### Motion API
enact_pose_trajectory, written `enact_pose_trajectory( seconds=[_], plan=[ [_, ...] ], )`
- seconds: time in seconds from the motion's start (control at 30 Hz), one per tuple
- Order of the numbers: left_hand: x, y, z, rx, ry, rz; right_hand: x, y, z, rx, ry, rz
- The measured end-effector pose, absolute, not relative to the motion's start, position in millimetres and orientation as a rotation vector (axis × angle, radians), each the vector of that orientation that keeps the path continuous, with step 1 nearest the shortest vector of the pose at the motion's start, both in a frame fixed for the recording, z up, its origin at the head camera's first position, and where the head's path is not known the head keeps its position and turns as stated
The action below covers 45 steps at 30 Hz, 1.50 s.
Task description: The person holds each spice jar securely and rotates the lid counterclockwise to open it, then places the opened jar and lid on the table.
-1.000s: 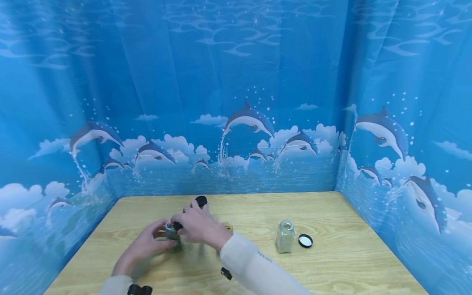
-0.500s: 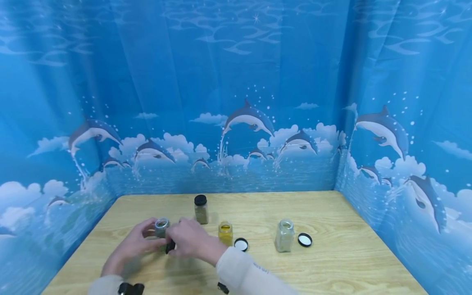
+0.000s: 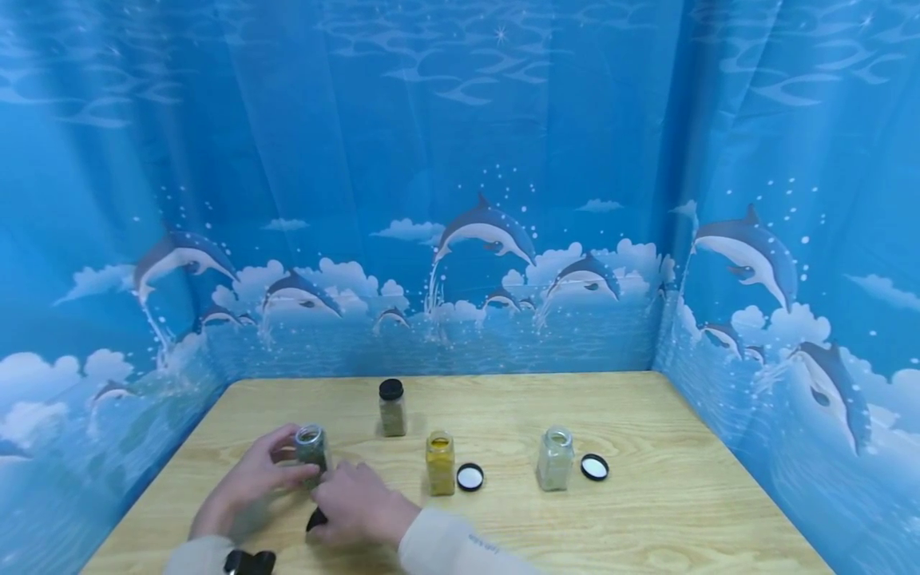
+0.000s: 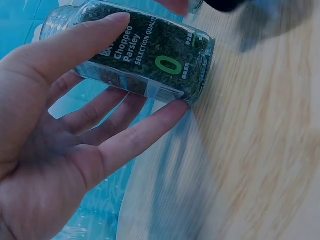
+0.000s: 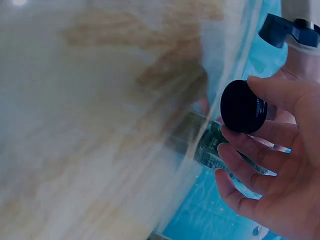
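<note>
My left hand (image 3: pixel 240 483) grips an uncapped glass jar of chopped parsley (image 3: pixel 311 454) at the left of the table. In the left wrist view the thumb lies across the label of the parsley jar (image 4: pixel 145 62), with fingers round the far side and one fingertip at its base. Right beside it, low over the table, my right hand (image 3: pixel 359 507) pinches a black lid (image 3: pixel 316 520). The right wrist view has this lid (image 5: pixel 243 106) between thumb and fingers; the other fingers are loosely bent. Part of the jar is hidden behind them.
On the wooden table (image 3: pixel 647 519) stand an uncapped jar of yellow powder (image 3: pixel 440 469) and a clear uncapped jar (image 3: pixel 555 463). Upturned lids (image 3: pixel 470 477) lie beside both. A black-capped jar (image 3: pixel 392 411) is farther back. A blue dolphin curtain (image 3: pixel 460 160) encloses the table.
My right hand has carried the lid away from the parsley jar's mouth, down and toward the near left. The left hand and jar have shifted slightly left.
</note>
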State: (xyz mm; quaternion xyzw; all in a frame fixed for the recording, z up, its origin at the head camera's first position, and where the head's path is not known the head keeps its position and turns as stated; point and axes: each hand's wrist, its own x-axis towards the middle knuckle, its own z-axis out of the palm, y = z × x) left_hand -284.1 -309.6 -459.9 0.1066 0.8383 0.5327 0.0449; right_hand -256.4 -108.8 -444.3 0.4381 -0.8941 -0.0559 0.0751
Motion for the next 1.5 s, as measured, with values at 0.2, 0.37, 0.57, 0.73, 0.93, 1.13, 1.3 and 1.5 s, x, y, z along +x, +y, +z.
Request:
enact_pose_trajectory(
  seconds=[0.2,0.37,0.57,0.73,0.93,1.13,1.3,1.5],
  plan=[
    [-283,-310,-459,0.303,2.547,1.624,-254,-119,-450,1.358,-2.683,-0.191],
    [-283,-311,-458,0.267,2.552,1.609,-250,-127,-453,1.341,-2.683,-0.234],
    [-283,-311,-458,0.253,2.569,1.594,-247,-131,-456,1.286,-2.691,-0.274],
    [-283,-311,-456,0.202,2.603,1.553,-245,-133,-458,1.257,-2.669,-0.279],
    [-283,-311,-456,0.206,2.619,1.525,-244,-133,-462,1.227,-2.661,-0.26],
    [-280,-310,-450,0.193,2.612,1.498,-246,-130,-455,1.242,-2.671,-0.267],
    [-274,-313,-432,0.217,2.677,1.468,-252,-120,-430,1.26,-2.755,-0.249],
    [-261,-306,-393,0.234,2.867,1.412,-264,-87,-390,1.267,-2.73,-0.129]
  ],
)
